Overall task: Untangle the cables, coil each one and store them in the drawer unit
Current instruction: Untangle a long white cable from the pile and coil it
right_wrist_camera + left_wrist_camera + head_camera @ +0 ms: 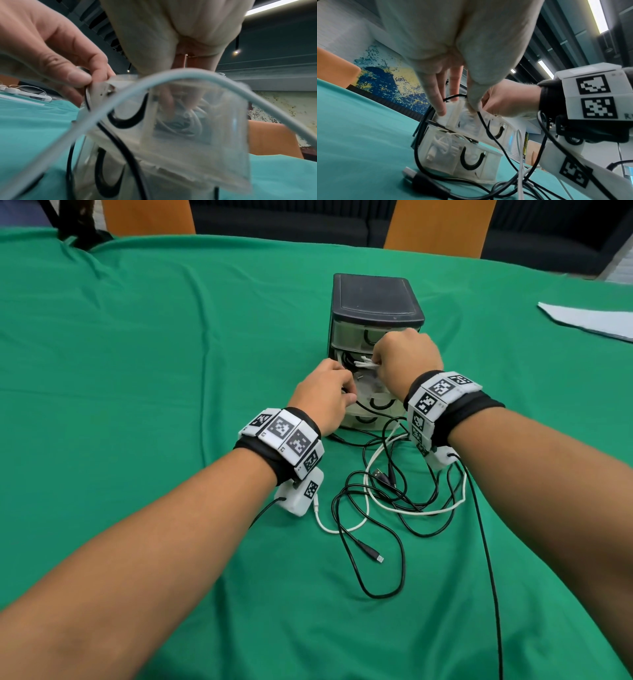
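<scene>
The black-topped drawer unit [375,299] stands mid-table with its middle drawer [380,402] pulled out. My right hand [376,361] holds a small white cable coil [365,363] over that drawer; in the right wrist view its fingers [180,102] show through the clear drawer wall [223,121]. My left hand [339,395] pinches the drawer's front left corner [452,112], and a black cable [486,128] runs past the thumb. A tangle of black cables [376,542] and a white cable [424,511] lies in front of the unit. The bottom drawer [447,148] holds a white cable.
A green cloth [137,354] covers the table. White paper [589,320] lies at the far right edge. Two orange chair backs [147,215] [442,227] stand behind the table. Black wires from the wrist cameras trail beside both forearms.
</scene>
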The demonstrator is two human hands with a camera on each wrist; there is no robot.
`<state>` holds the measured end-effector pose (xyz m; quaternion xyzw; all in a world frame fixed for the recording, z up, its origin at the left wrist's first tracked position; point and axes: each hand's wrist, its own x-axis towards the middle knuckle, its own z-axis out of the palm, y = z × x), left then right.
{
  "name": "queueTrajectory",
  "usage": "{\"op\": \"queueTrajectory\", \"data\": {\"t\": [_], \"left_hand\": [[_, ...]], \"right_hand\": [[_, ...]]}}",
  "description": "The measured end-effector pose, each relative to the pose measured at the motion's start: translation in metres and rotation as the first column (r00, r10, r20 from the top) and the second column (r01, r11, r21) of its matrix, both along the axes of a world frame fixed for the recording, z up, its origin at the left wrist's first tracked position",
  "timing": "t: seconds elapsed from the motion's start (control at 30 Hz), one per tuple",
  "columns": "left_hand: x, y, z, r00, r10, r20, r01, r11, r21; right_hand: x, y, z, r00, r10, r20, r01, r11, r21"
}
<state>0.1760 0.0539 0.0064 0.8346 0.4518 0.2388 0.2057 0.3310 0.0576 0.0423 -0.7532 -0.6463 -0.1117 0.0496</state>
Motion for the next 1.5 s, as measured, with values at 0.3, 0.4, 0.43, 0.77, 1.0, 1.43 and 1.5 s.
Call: {"op": "queueTrajectory", "data": {"t": [0.3,0.4,0.43,0.77,1.0,1.43,1.5], "left_hand": [[0.001,0.001,-0.003,0.999,0.011,0.033,-0.010,1.000,-0.029],[0.000,0.000,-0.003,0.999,0.010,0.052,-0.008,0.999,-0.032],[0.000,0.000,-0.003,0.998,0.008,0.056,-0.006,0.999,-0.035],[-0.002,0.003,-0.001,0.998,-0.005,0.055,0.007,0.999,-0.047],[-0.007,0.007,-0.002,0.999,-0.011,0.054,0.014,0.998,-0.060],[-0.008,0.002,0.002,1.000,0.000,0.017,0.000,1.000,-0.001],[-0.008,0.001,0.003,1.000,0.000,0.018,0.000,1.000,0.004]], "right_hand": [[0.004,0.007,-0.007,0.965,0.018,-0.263,-0.039,0.996,-0.077],[0.007,0.009,-0.008,0.937,0.014,-0.348,0.001,0.999,0.042],[0.006,0.010,-0.009,0.936,0.017,-0.353,0.008,0.997,0.071],[-0.013,0.022,-0.006,0.971,0.087,-0.223,-0.107,0.991,-0.076],[0.007,0.010,0.001,0.987,0.091,-0.134,-0.108,0.986,-0.126],[0.018,0.004,-0.001,0.952,0.008,-0.307,-0.042,0.994,-0.104],[0.019,0.002,0.000,0.952,0.019,-0.304,-0.057,0.992,-0.116]]}}
